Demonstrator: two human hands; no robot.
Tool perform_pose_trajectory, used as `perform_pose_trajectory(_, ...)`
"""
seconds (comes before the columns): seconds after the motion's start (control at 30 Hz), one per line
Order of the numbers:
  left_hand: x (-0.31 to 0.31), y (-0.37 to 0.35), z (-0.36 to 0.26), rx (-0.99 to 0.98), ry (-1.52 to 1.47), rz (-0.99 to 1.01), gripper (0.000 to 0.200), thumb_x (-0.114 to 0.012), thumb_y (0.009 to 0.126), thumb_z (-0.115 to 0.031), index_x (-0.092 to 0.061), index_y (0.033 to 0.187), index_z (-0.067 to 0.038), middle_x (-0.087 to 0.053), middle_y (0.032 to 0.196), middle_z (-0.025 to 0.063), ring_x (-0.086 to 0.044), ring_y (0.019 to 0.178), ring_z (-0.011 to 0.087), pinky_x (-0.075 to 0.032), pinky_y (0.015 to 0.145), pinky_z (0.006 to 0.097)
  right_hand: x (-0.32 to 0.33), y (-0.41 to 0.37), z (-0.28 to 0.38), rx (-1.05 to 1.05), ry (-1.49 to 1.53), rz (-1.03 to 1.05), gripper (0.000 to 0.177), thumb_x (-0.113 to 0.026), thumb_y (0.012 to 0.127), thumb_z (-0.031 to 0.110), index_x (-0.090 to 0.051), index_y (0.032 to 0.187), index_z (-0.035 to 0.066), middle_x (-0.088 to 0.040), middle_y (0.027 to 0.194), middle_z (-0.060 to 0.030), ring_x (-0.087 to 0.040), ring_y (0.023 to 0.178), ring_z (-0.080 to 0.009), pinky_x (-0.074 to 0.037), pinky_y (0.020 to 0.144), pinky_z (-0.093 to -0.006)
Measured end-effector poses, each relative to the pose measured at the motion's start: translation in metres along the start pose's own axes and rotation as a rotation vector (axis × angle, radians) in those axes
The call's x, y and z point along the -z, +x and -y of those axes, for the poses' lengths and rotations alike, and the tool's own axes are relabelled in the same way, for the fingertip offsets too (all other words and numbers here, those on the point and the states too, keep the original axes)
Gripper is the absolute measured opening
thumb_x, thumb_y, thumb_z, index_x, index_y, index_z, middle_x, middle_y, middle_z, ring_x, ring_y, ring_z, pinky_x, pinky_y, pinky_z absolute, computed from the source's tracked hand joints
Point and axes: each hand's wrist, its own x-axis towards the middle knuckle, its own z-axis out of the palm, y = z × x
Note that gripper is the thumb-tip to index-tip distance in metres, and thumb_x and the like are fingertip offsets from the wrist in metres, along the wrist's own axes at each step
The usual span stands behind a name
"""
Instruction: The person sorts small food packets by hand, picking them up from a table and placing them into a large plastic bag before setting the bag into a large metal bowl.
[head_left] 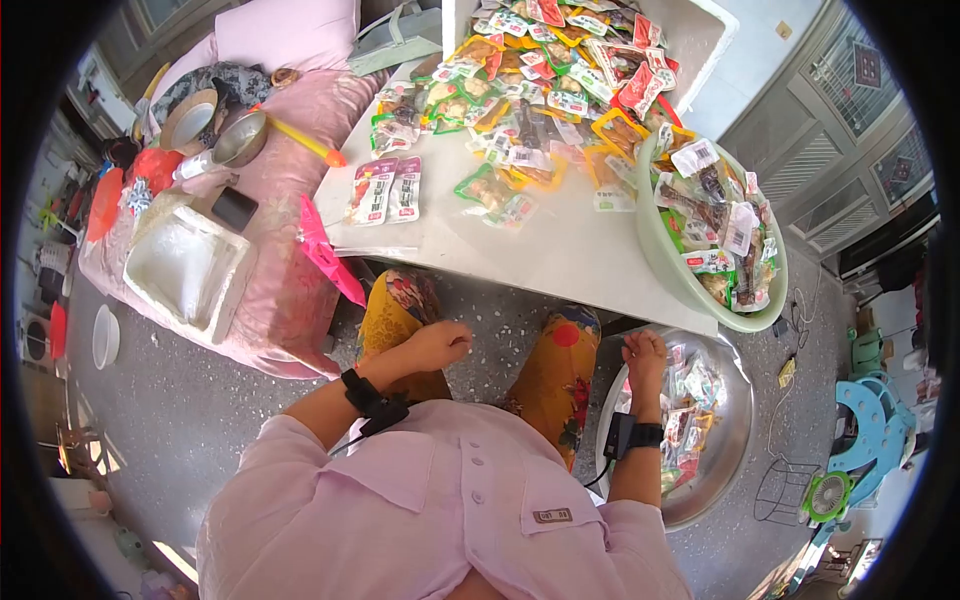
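My left hand [441, 344] hovers above my left thigh, fingers curled in, with nothing seen in it. My right hand [645, 354] is over the inner side of a metal basin [742, 440], its fingers loosely bent and nothing visible between them. Inside that basin lie several packaged snacks [690, 425], partly hidden by my right arm. Ahead on the table [450, 225] is a large heap of sealed food packets [530, 110]. Two purple-and-white packets [387, 190] lie side by side near its left edge. A green tub [660, 245] full of packets stands at the table's right corner.
A white foam box [705, 40] stands behind the heap. On the pink-covered bed [290, 200] at left are another foam box [215, 325], a phone [234, 208] and a metal bowl [240, 140]. A pink bag [325, 250] hangs beside the table. A green fan [828, 496] stands right.
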Motion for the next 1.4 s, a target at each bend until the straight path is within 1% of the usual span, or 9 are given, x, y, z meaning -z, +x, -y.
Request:
perform_pose_trajectory(0.2,0.089,0.026,-0.012,-0.088,0.005,-0.306,0.01,-0.053,0.075,-0.009,-0.051,0.081,-0.001,-0.052,0.071,0.0069,-0.05,0.064,0.0143,-0.041,0.059,0.0263,-0.062,-0.005,-0.032,0.396,-0.309,0.24,0.012,-0.05,0.078,0.01,-0.05,0.088,0.002,-0.055,0.083,-0.0045,-0.051,0.074,-0.0106,-0.041,0.064,-0.022)
perform_pose_trajectory(0.23,0.106,0.033,-0.009,-0.056,-0.023,-0.341,0.009,-0.052,0.075,-0.008,-0.051,0.08,-0.001,-0.051,0.07,0.0066,-0.049,0.064,0.0126,-0.04,0.059,0.0251,-0.073,-0.008,-0.034,0.523,-0.468,0.177,0.01,-0.05,0.076,0.007,-0.051,0.085,0.0,-0.055,0.082,-0.0061,-0.051,0.074,-0.0134,-0.041,0.066,-0.0229)
perform_pose_trajectory(0.33,0.154,0.058,-0.001,-0.062,0.153,-0.558,0.013,-0.052,0.072,-0.014,-0.051,0.079,-0.003,-0.05,0.069,0.0108,-0.051,0.064,0.0232,-0.039,0.057,0.0318,-0.092,-0.016,-0.039,0.673,-0.616,0.17,0.012,-0.05,0.075,0.006,-0.052,0.084,-0.001,-0.054,0.081,-0.0093,-0.052,0.074,-0.0187,-0.042,0.067,-0.0272)
perform_pose_trajectory(0.37,0.17,0.068,0.006,0.009,0.298,-0.604,0.015,-0.051,0.072,-0.016,-0.052,0.08,-0.004,-0.052,0.075,0.0125,-0.053,0.069,0.0257,-0.041,0.061,0.0345,-0.095,-0.015,-0.044,0.746,-0.688,0.149,0.013,-0.05,0.073,0.006,-0.052,0.084,-0.001,-0.055,0.082,-0.014,-0.053,0.074,-0.0265,-0.042,0.068,-0.0328)
perform_pose_trajectory(0.43,0.197,0.091,0.027,0.115,0.457,-0.707,0.019,-0.051,0.071,-0.019,-0.053,0.083,-0.004,-0.053,0.083,0.0137,-0.053,0.078,0.0276,-0.042,0.066,0.0367,-0.105,-0.027,-0.036,0.839,-0.861,0.161,0.014,-0.05,0.072,0.006,-0.053,0.083,-0.001,-0.055,0.081,-0.0156,-0.053,0.075,-0.0292,-0.042,0.068,-0.0348)
perform_pose_trajectory(0.63,0.237,0.133,0.059,0.583,0.632,-0.608,0.033,-0.053,0.069,-0.025,-0.053,0.096,-0.005,-0.051,0.1,0.0122,-0.048,0.095,0.0286,-0.04,0.079,0.0374,-0.113,-0.03,-0.033,0.92,-0.984,0.13,0.013,-0.051,0.07,0.006,-0.053,0.081,0.0,-0.055,0.077,-0.0169,-0.052,0.074,-0.0325,-0.041,0.067,-0.0379)
perform_pose_trajectory(0.83,0.237,0.153,0.076,0.701,0.74,-0.498,0.03,-0.048,0.072,-0.022,-0.053,0.097,-0.007,-0.053,0.1,0.0111,-0.051,0.095,0.0229,-0.04,0.078,0.0372,-0.11,-0.025,-0.031,0.921,-1.034,0.129,0.011,-0.051,0.069,0.006,-0.052,0.079,0.001,-0.054,0.076,-0.0161,-0.051,0.072,-0.0323,-0.04,0.066,-0.0393)
perform_pose_trajectory(1.13,0.229,0.155,0.076,0.264,1.066,-0.598,0.017,-0.048,0.071,-0.015,-0.053,0.086,-0.009,-0.054,0.088,0.0069,-0.054,0.083,0.0216,-0.04,0.07,0.0364,-0.114,-0.026,-0.03,0.961,-1.032,0.123,0.011,-0.051,0.069,0.006,-0.052,0.08,0.001,-0.053,0.074,-0.0156,-0.051,0.071,-0.0318,-0.039,0.065,-0.0394)
perform_pose_trajectory(1.4,0.218,0.123,0.005,0.013,0.658,-0.812,0.011,-0.048,0.07,-0.014,-0.048,0.077,-0.006,-0.052,0.075,0.0113,-0.054,0.07,0.0243,-0.042,0.06,0.0362,-0.112,-0.031,-0.03,0.982,-0.907,0.133,0.009,-0.05,0.071,0.004,-0.053,0.079,0.0,-0.054,0.076,-0.0147,-0.052,0.07,-0.0295,-0.041,0.064,-0.0355)
